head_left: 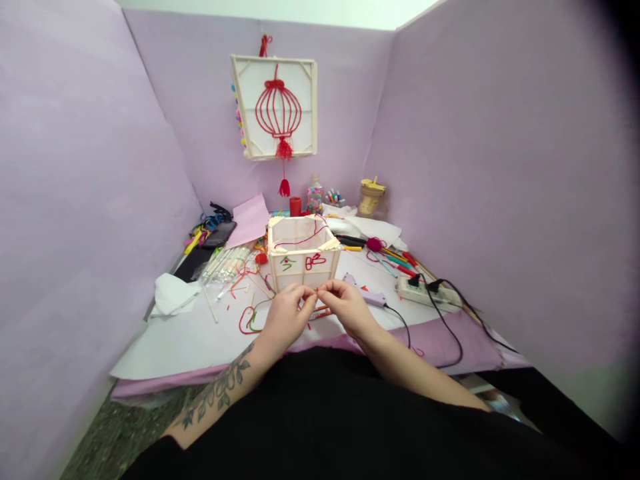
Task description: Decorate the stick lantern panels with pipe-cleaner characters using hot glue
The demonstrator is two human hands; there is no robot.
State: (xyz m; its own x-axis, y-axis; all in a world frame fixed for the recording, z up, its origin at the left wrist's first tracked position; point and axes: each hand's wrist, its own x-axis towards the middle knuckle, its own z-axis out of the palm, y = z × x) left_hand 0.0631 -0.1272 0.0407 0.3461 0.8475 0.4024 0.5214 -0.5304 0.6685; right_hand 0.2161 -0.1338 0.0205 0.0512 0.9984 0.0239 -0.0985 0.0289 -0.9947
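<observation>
Left hand: the left hand (289,312) is in front of the box frame, thumb and index finger pinched nearly closed at the tips, on a small red piece (317,291) too small to identify.
Right hand: the right hand (349,308) meets it from the other side, fingers likewise pinched at the same red piece; the two sets of fingertips are almost touching.
Box frame: the pale box frame (303,269) is upright on the table (200,337), just beyond both hands, its top open. Red and green shapes mark its front panel; a dark red thread (303,241) lies across the opening.
Near the left forearm: red and green curved strands (249,321) lie flat on the white covering. Farther out, a crumpled white cloth (174,294) and clear-wrapped sticks (226,265).
Right of the box frame: a lilac corded tool (373,297), then a power strip (429,294) with black plugs inserted. A dark red yarn ball (374,245) is behind, beside assorted pens (400,261).
Rear: red cylinder (295,207), jar of coloured balls (315,199) and lidded cup (371,199), all standing.
Back panel: a square lantern (274,110) hangs there, red lantern outline on its face, red tassel (284,187) below.
</observation>
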